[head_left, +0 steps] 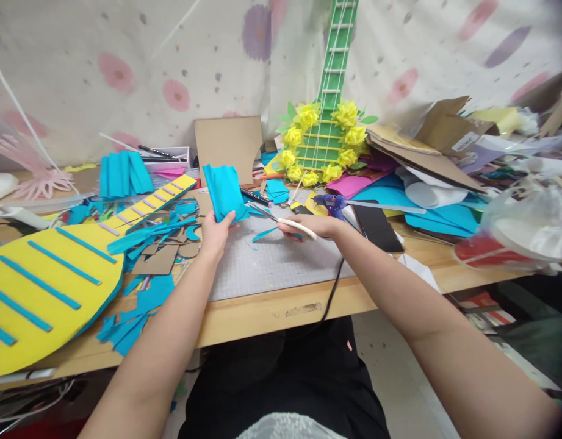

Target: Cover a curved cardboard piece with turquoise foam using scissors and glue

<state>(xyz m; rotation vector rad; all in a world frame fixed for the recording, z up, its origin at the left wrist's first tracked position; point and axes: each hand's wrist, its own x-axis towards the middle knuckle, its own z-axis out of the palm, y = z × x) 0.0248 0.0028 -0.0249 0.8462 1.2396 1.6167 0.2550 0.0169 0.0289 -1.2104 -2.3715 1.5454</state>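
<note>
My left hand point(219, 231) grips a folded piece of blue crepe paper point(223, 192) upright above the mat. In my right hand point(308, 226) is a pair of white-handled scissors point(296, 227), its blades pointing left at the paper's lower right edge. Whether the blades touch the paper I cannot tell. A thin blue paper offcut point(265, 234) lies below the blades on the grey cutting mat point(262, 271).
At left lies a yellow guitar-shaped cutout point(47, 286) with blue strips, beside blue scraps point(157, 292). A green paper guitar point(331, 122) ringed with yellow flowers leans at the back. Right are a glue gun point(331, 204), a phone-like black slab point(376, 225) and a plastic-covered tub point(495, 244).
</note>
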